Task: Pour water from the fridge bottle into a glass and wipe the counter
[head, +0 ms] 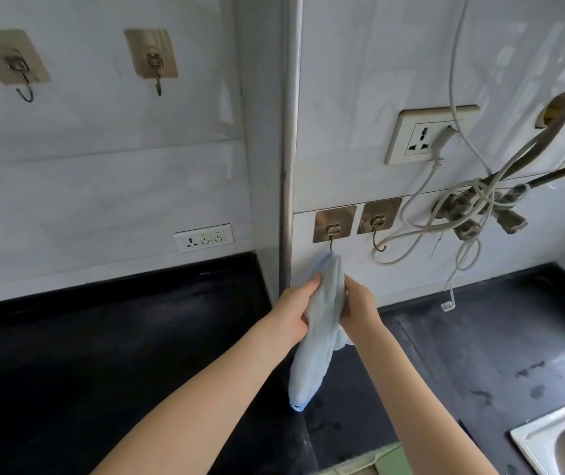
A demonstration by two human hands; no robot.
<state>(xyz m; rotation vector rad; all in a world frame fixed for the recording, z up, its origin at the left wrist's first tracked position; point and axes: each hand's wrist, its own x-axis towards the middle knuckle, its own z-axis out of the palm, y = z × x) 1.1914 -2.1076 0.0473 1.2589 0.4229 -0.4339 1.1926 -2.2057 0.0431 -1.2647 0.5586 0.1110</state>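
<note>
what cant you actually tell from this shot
1. Head view: whether the blue cloth is hooked on the wall hook; its top corner hides the hook tip.
2. Fingers of the left hand and right hand: mostly hidden behind the cloth.
3. Sink: cut off by the frame corner.
4. Bottle and glass: out of frame.

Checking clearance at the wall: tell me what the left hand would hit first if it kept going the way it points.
Probably the white wall panel just below the wall hook where the blue cloth hangs; the left hand points up and forward, though depth is unclear.
</note>
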